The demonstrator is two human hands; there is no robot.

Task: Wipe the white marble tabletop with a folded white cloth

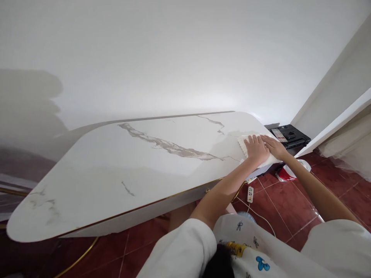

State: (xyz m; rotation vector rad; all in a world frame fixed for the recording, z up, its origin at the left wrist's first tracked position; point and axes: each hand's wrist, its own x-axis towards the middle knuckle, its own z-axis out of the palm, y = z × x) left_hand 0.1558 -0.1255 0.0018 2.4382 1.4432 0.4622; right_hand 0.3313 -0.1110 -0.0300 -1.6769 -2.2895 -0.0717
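Observation:
A white marble-look table (121, 170) with grey veins and a gold rim stretches across the view. At its right end lies a white cloth (242, 142). My left hand (256, 148) lies flat on the cloth with fingers stretched out. My right hand (274, 146) rests beside it, partly over the left, fingers also flat on the cloth. Both arms reach out from white sleeves at the bottom of the view.
A white wall (174, 58) stands right behind the table. A black printer (290, 136) sits on the floor past the table's right end. On the dark red tiles lie a white power strip (250, 194) with its cable and a red-and-white object (285, 173).

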